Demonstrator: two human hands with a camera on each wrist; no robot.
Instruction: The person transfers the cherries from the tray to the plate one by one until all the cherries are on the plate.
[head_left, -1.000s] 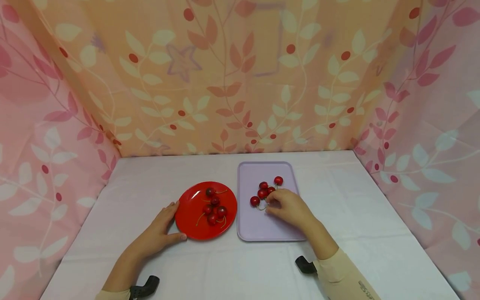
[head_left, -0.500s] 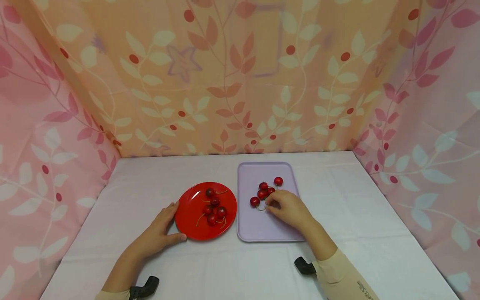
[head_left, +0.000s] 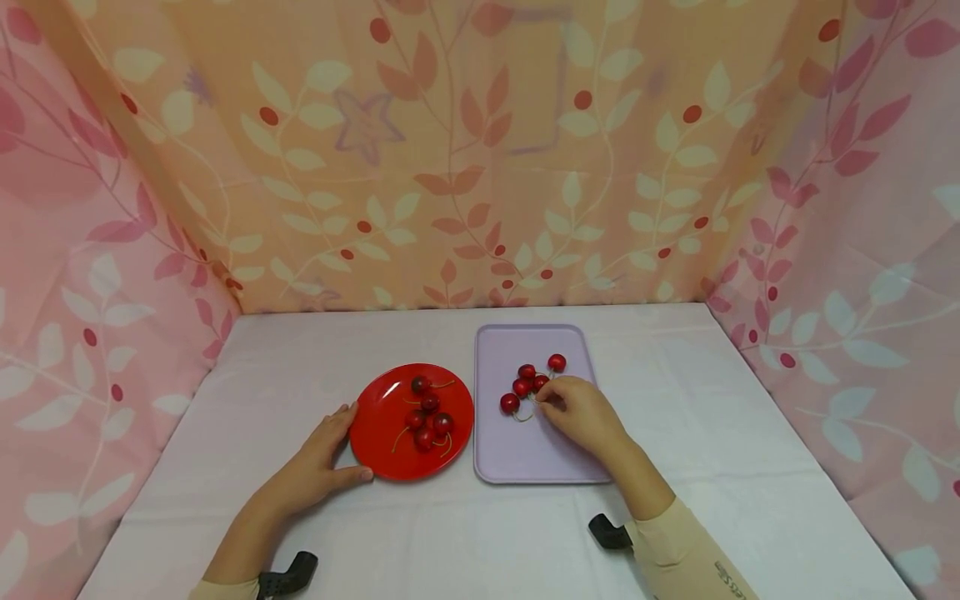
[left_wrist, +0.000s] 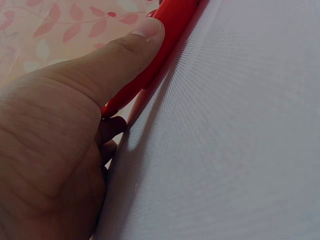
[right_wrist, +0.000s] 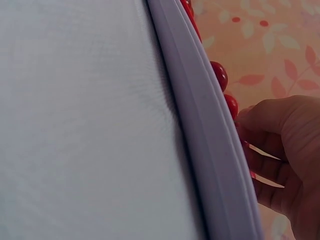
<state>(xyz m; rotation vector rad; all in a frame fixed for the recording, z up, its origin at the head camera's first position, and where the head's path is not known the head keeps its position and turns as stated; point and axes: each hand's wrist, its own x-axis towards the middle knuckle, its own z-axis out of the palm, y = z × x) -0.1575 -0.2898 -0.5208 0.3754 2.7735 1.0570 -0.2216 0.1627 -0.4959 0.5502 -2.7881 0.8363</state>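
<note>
A red plate (head_left: 390,392) with several cherries (head_left: 427,417) lies left of a lilac tray (head_left: 525,454) that carries several more cherries (head_left: 525,383). My left hand (head_left: 341,450) holds the plate's near-left rim; in the left wrist view its thumb (left_wrist: 135,45) lies along the red plate's rim (left_wrist: 172,22) with fingers tucked below. My right hand (head_left: 546,398) is on the tray, fingers curled together on the nearest cherry of the cluster. The right wrist view shows the right hand's curled fingers (right_wrist: 270,150) beside cherries (right_wrist: 218,75) behind the tray's rim (right_wrist: 200,115). Whether they pinch stem or fruit is hidden.
Everything sits on a table under a white cloth (head_left: 712,433), walled by leaf-patterned fabric at the back (head_left: 480,167) and on both sides. Black wrist mounts (head_left: 288,575) show near the front edge.
My right hand has slid a little away from me, up to the cherry cluster on the tray. The left hand and the plate have stayed put.
</note>
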